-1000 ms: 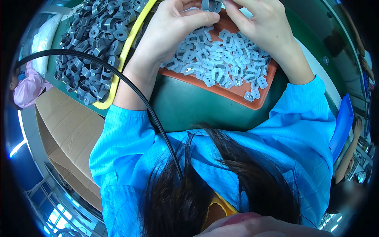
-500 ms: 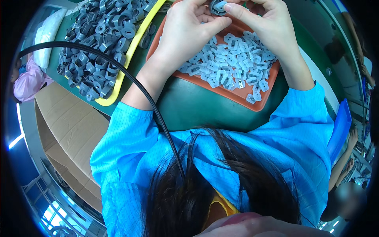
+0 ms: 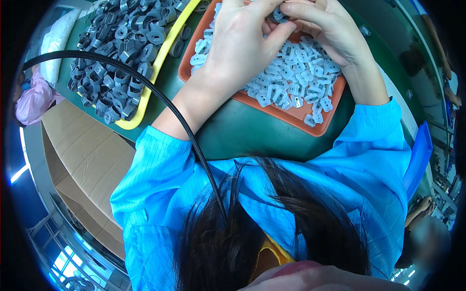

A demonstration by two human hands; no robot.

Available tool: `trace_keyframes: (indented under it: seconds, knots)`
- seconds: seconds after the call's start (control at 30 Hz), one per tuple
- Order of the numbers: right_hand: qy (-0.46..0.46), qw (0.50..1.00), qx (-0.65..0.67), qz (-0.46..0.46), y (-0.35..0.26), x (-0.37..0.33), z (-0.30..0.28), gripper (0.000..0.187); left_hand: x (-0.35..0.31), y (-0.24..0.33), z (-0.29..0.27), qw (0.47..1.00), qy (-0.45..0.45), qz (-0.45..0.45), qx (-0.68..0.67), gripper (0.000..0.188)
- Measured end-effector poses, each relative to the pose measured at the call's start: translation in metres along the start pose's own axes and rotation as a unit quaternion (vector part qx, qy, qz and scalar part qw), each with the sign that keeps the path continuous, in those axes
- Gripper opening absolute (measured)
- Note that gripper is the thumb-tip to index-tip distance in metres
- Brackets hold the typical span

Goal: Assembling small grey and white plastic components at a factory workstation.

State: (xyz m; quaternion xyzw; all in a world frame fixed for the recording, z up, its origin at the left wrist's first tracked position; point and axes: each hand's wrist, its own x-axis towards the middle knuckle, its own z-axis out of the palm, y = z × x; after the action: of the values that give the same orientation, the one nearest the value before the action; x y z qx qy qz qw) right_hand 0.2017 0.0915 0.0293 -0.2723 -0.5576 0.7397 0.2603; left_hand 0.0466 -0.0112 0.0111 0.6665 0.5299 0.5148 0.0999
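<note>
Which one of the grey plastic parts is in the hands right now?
The grey plastic part held between the left hand and right hand, over the orange tray; most others lie heaped in the yellow-rimmed tray.

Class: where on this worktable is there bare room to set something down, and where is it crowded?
Bare green tabletop lies between the orange tray and the blue smock. Crowded: that tray, strewn with white pieces, and the yellow-rimmed tray, heaped with grey parts.
</note>
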Motion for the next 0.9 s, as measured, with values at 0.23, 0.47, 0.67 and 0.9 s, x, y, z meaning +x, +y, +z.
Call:
trace_keyframes:
  seconds: [0.23,0.47,0.67,0.9]
  knots:
    - [-0.024,0.999,-0.042,0.022,0.007,0.002,-0.008,0.015,0.000,-0.003,-0.003,0.995,-0.028,0.077,0.049,0.053]
    - [-0.123,0.983,-0.100,0.090,-0.016,0.001,-0.012,0.026,0.012,-0.015,-0.035,0.981,-0.150,0.121,-0.010,0.065]
    - [-0.108,0.975,-0.195,0.008,-0.013,-0.002,-0.011,0.029,0.016,-0.011,-0.024,0.983,-0.153,0.102,0.009,0.066]
    - [-0.097,0.993,0.051,0.052,0.000,0.006,-0.017,0.026,0.010,-0.026,-0.026,0.838,-0.025,-0.292,-0.459,0.024]
